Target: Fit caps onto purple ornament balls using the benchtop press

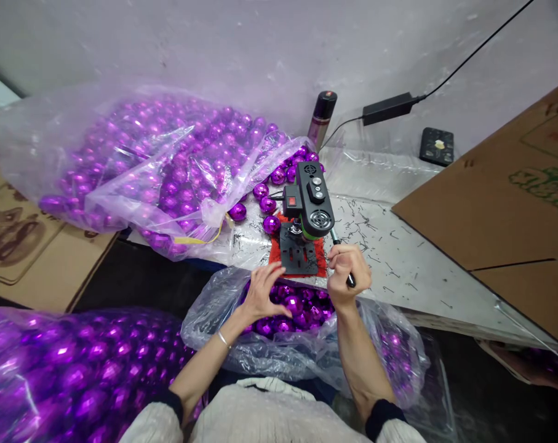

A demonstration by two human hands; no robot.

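A small black bench drill (310,203) stands on a red mat (322,263) at the table's front edge. My right hand (347,271) is closed round its black lever handle (350,280). My left hand (261,292) hovers over an open plastic bag of shiny purple balls (301,320) in front of me, fingers curled above the balls; I cannot make out whether it holds one. A few loose purple balls (268,206) lie on the table left of the drill.
A big clear bag of purple balls (144,166) fills the table's left, another (75,375) lies at lower left. Cardboard sheets (500,203) lean at right. A spray can (322,117), power adapter (389,107) and small black device (437,146) sit by the wall.
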